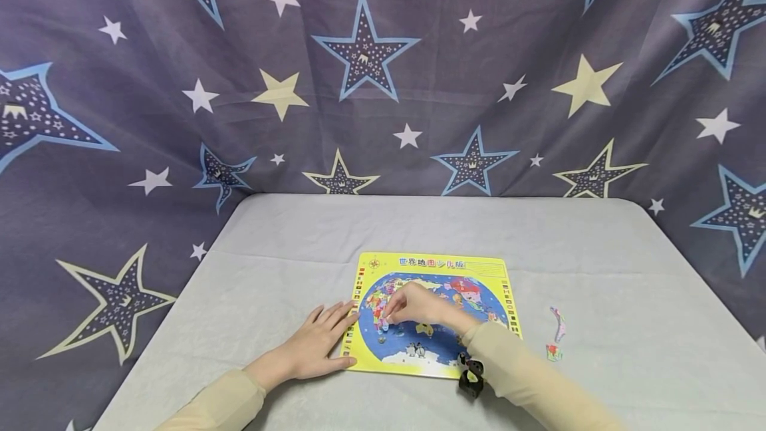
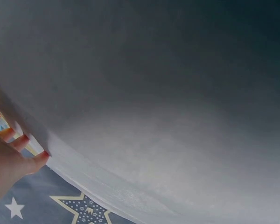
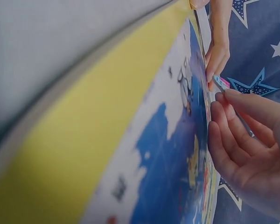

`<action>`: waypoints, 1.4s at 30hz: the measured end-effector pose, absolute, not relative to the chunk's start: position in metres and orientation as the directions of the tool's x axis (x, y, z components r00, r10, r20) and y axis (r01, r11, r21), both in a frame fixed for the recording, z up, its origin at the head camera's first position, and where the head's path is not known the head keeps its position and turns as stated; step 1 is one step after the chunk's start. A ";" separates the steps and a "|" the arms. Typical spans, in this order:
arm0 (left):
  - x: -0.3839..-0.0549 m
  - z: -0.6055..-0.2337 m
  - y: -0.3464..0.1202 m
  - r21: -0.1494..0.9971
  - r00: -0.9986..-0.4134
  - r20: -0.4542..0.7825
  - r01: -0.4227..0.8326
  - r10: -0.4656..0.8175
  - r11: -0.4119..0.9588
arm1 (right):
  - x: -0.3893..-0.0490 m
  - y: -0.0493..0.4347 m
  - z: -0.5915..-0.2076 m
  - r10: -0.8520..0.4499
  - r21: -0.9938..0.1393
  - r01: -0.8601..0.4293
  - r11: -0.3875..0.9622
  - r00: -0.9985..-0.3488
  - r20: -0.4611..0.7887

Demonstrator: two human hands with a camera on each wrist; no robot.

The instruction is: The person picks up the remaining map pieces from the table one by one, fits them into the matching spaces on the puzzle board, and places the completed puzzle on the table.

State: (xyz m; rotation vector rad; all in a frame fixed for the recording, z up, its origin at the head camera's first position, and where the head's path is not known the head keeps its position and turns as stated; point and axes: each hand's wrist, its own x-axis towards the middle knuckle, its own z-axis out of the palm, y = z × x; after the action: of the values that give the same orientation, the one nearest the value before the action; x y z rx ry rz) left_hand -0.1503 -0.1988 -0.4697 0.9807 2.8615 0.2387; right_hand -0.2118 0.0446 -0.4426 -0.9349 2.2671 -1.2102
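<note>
Two bare hands are busy at a yellow-bordered map puzzle, which lies flat on the pale grey table cover in front of the person. From where I stand, the left hand lies with its fingers straight and spread, fingertips on the puzzle's left edge and thumb at the lower left corner; it grasps nothing. The right hand reaches in across the right side of the map and bends toward its left part, where the thumb and fingertips pinch a small flat piece with pale blue and pink on it. That piece is held over the left part of the map, by a patch of brightly coloured countries; whether it touches the surface I cannot tell.

The map is a blue oval, with penguins on a white area along the bottom, a compass in the upper left corner, Chinese characters across the top and small flags down both sides. A small black object sits beside the right sleeve, at the puzzle's near edge. Out to the right, well apart from the puzzle, lie a slim curved lilac piece and, just below it, a red and green piece. Behind the table hangs a dark purple-grey cloth printed with stars.
</note>
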 end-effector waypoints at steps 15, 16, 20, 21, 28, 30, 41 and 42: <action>-0.151 -0.470 -0.198 0.182 -0.788 -0.064 0.595 0.613 0.783 | -0.208 0.037 -0.445 -0.682 -0.802 -0.380 0.461 -0.730 -0.046; -0.151 -0.470 -0.199 0.181 -0.788 -0.065 0.594 0.612 0.784 | -0.208 0.036 -0.445 -0.678 -0.798 -0.383 0.466 -0.733 -0.045; -0.151 -0.470 -0.199 0.178 -0.788 -0.063 0.595 0.612 0.784 | -0.207 0.035 -0.444 -0.675 -0.786 -0.402 0.469 -0.737 -0.026; -0.151 -0.470 -0.199 0.180 -0.788 -0.063 0.595 0.612 0.784 | -0.206 0.035 -0.444 -0.675 -0.785 -0.405 0.468 -0.738 -0.021; -0.151 -0.470 -0.199 0.180 -0.787 -0.062 0.596 0.614 0.782 | -0.205 0.032 -0.446 -0.664 -0.772 -0.413 0.483 -0.747 -0.015; -0.151 -0.469 -0.199 0.182 -0.786 -0.062 0.597 0.615 0.782 | -0.204 0.031 -0.446 -0.659 -0.768 -0.409 0.493 -0.752 -0.022; -0.151 -0.471 -0.200 0.175 -0.784 -0.063 0.601 0.618 0.780 | -0.204 0.031 -0.447 -0.690 -0.773 -0.443 0.454 -0.724 0.010; -0.151 -0.471 -0.199 0.177 -0.784 -0.063 0.600 0.618 0.780 | -0.203 0.031 -0.447 -0.691 -0.774 -0.441 0.453 -0.723 0.008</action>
State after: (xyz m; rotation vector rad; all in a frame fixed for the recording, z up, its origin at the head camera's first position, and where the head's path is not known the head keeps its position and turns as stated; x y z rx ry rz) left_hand -0.1513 -0.1995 -0.4712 0.9798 2.8524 0.2229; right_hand -0.2034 0.0305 -0.4469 -0.9672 2.3988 -1.1424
